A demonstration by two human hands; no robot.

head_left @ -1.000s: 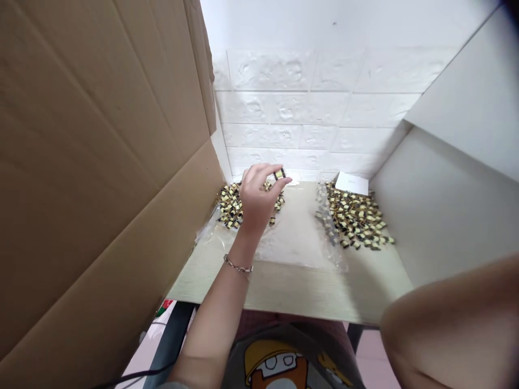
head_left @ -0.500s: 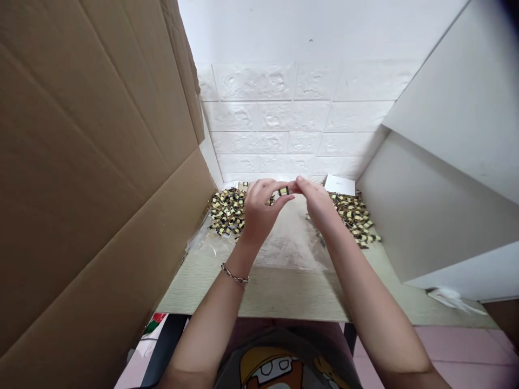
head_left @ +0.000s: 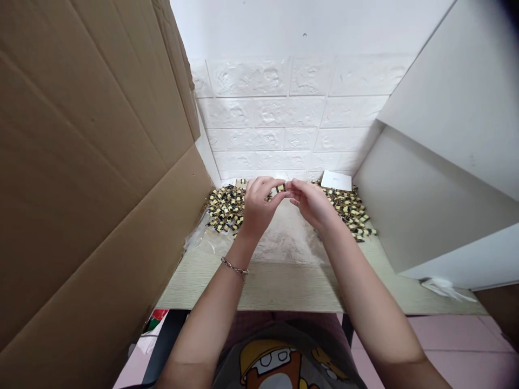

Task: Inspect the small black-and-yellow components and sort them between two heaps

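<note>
My left hand (head_left: 259, 208) pinches a small coil part with a yellow wrapped middle and black ends, apparently a wound transformer coil (head_left: 281, 188), between thumb and fingers, above the tabletop. Close against its right end is my right hand (head_left: 314, 202), with curled fingers and the thumb near the fingertips. Whatever those fingertips hold is too small to make out. A heap of similar coils (head_left: 227, 208) lies left of my left hand. Another heap of coils (head_left: 352, 208) lies to the right, partly behind my right hand and forearm.
Clear plastic sheeting (head_left: 284, 243) covers part of the pale wooden table (head_left: 292, 286). A tall cardboard wall (head_left: 101, 189) stands at left, a grey-white panel (head_left: 438, 205) at right. Behind is a white brick-patterned wall (head_left: 267, 113). A white card (head_left: 336, 181) lies by the right heap.
The right hand's fingers have shifted and its lower fingers now show more below the coil's end. The left hand still holds the coil. The whole view has shifted slightly.
</note>
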